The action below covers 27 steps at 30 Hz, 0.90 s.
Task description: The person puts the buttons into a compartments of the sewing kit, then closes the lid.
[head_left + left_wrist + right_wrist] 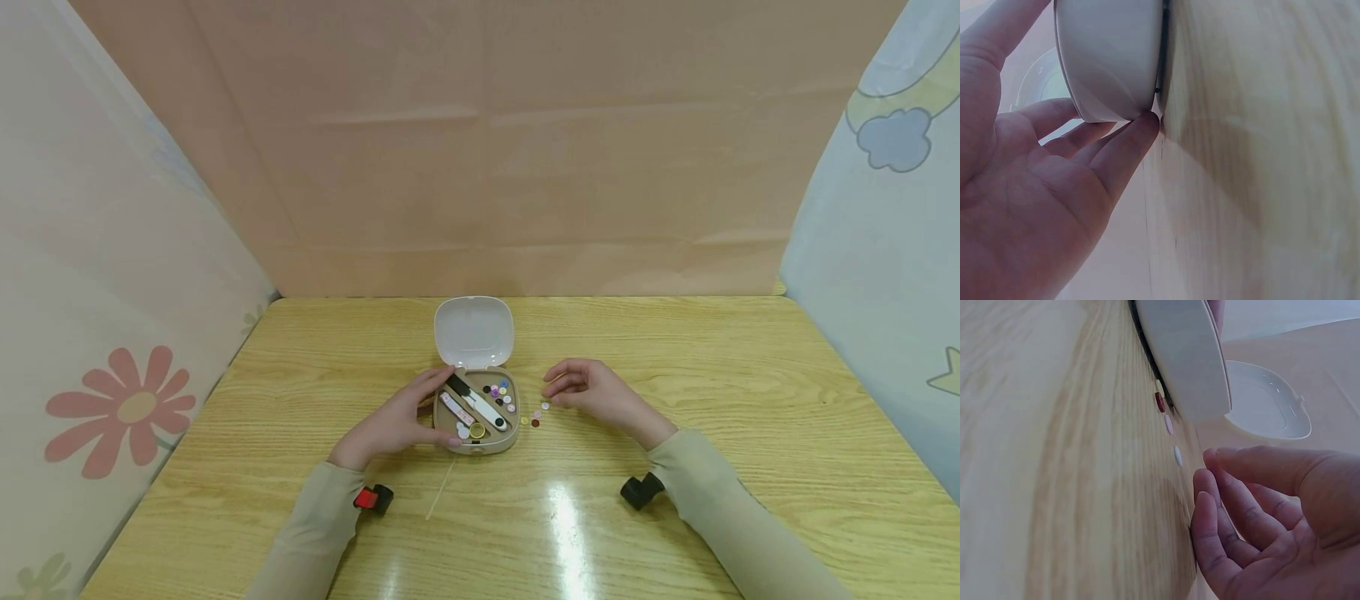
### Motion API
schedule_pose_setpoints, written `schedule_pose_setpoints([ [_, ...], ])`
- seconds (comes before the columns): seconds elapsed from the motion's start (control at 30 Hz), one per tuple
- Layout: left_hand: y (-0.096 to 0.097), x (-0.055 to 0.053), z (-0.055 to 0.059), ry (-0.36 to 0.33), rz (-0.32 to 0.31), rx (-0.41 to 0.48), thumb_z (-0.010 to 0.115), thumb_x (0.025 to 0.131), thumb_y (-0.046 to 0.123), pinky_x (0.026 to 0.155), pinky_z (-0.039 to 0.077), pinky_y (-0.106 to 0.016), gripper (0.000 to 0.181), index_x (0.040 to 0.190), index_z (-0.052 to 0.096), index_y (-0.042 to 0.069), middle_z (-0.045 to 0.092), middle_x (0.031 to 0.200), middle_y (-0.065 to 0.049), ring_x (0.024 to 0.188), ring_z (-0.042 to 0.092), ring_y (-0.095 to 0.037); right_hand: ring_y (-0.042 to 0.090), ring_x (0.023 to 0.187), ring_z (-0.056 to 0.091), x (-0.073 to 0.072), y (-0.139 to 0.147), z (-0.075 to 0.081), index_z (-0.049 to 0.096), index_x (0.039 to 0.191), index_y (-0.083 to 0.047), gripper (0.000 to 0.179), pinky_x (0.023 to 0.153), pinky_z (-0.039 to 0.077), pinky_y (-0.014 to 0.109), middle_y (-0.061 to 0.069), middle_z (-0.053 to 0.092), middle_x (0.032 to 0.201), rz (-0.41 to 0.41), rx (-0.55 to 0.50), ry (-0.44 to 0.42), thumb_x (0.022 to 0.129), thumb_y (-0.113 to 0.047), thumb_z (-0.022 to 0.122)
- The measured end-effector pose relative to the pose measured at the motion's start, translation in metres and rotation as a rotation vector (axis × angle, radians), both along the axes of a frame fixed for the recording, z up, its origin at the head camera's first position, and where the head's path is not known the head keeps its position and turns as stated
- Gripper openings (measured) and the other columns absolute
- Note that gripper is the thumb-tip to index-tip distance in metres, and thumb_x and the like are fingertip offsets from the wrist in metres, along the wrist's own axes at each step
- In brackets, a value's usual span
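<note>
An open sewing box [496,446] stands mid-table, its white lid [474,332] tipped back. My left hand [393,425] grips it from the left, thumb at the front and fingers along the side and rear corner; in the left wrist view, fingertips [1146,124] touch its wall. Inside lie a white tool with a black end [487,412], a pink-and-white strip [457,409], a gold ring [477,431] and several buttons [502,391]. My right hand [600,396] hovers right of the box, fingers loosely bent, nothing visible in it. Beside it lie a white button [1177,455], a pink button [1169,424] and a dark red button [1159,402].
A yellow button [524,422] lies close to the box's right wall. A thin pale stick or strand [440,492] lies in front of the box. A brown sheet [480,167] closes off the table's back, with patterned sheets at both sides.
</note>
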<state>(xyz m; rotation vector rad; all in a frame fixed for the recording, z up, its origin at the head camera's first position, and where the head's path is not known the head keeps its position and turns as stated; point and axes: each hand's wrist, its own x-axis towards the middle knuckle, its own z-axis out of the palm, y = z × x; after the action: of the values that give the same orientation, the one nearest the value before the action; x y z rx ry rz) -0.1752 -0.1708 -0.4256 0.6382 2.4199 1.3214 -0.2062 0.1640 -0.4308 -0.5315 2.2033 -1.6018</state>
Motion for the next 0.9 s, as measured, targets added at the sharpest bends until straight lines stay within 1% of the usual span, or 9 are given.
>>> schedule_pose_setpoints([
  [0.07, 0.0, 0.0, 0.0, 0.001, -0.009, 0.017, 0.086, 0.07, 0.029, 0.107, 0.035, -0.04, 0.104, 0.153, 0.024, 0.015, 0.022, 0.155, -0.004, 0.138, 0.027, -0.023, 0.031, 0.097, 0.064, 0.0, 0.0, 0.0, 0.057, 0.114, 0.01, 0.029, 0.08, 0.053, 0.026, 0.019, 0.068, 0.102, 0.003, 0.011, 0.015, 0.087, 0.004, 0.065],
  [0.3, 0.01, 0.014, 0.032, -0.038, -0.01, 0.039, 0.084, 0.074, 0.012, 0.108, 0.032, -0.047, 0.098, 0.15, 0.024, 0.001, 0.021, 0.154, -0.016, 0.138, 0.026, -0.031, 0.03, 0.096, 0.064, -0.002, 0.0, -0.003, 0.058, 0.113, 0.009, 0.028, 0.08, 0.052, 0.024, 0.017, 0.068, 0.1, 0.005, 0.032, 0.019, 0.087, 0.005, 0.065],
  [0.33, 0.01, 0.015, 0.033, -0.037, -0.012, 0.041, 0.084, 0.074, 0.012, 0.108, 0.033, -0.047, 0.098, 0.15, 0.024, 0.001, 0.022, 0.153, -0.016, 0.138, 0.027, -0.031, 0.03, 0.096, 0.064, -0.001, 0.0, -0.003, 0.058, 0.113, 0.009, 0.028, 0.08, 0.052, 0.024, 0.017, 0.068, 0.1, 0.008, 0.035, 0.021, 0.087, 0.005, 0.065],
  [0.63, 0.01, 0.016, 0.035, -0.036, -0.01, 0.035, 0.084, 0.074, 0.013, 0.108, 0.033, -0.046, 0.098, 0.15, 0.024, 0.001, 0.022, 0.153, -0.016, 0.137, 0.027, -0.031, 0.028, 0.094, 0.065, 0.0, -0.004, -0.001, 0.058, 0.112, 0.009, 0.028, 0.079, 0.052, 0.024, 0.017, 0.069, 0.097, 0.025, 0.059, 0.039, 0.085, 0.007, 0.065],
  [0.77, 0.009, 0.014, 0.033, -0.032, -0.015, 0.031, 0.084, 0.074, 0.013, 0.107, 0.034, -0.046, 0.098, 0.15, 0.023, 0.001, 0.021, 0.153, -0.017, 0.137, 0.027, -0.031, 0.029, 0.094, 0.065, 0.0, -0.005, -0.001, 0.058, 0.111, 0.009, 0.027, 0.078, 0.052, 0.025, 0.017, 0.068, 0.097, 0.027, 0.067, 0.041, 0.085, 0.007, 0.065],
  [0.9, 0.006, 0.008, 0.017, -0.021, -0.011, 0.025, 0.085, 0.073, 0.014, 0.108, 0.034, -0.046, 0.101, 0.151, 0.022, 0.004, 0.02, 0.154, -0.015, 0.138, 0.026, -0.031, 0.027, 0.092, 0.065, -0.001, -0.006, 0.0, 0.058, 0.11, 0.008, 0.026, 0.077, 0.052, 0.026, 0.016, 0.069, 0.096, 0.025, 0.088, 0.043, 0.085, 0.008, 0.065],
])
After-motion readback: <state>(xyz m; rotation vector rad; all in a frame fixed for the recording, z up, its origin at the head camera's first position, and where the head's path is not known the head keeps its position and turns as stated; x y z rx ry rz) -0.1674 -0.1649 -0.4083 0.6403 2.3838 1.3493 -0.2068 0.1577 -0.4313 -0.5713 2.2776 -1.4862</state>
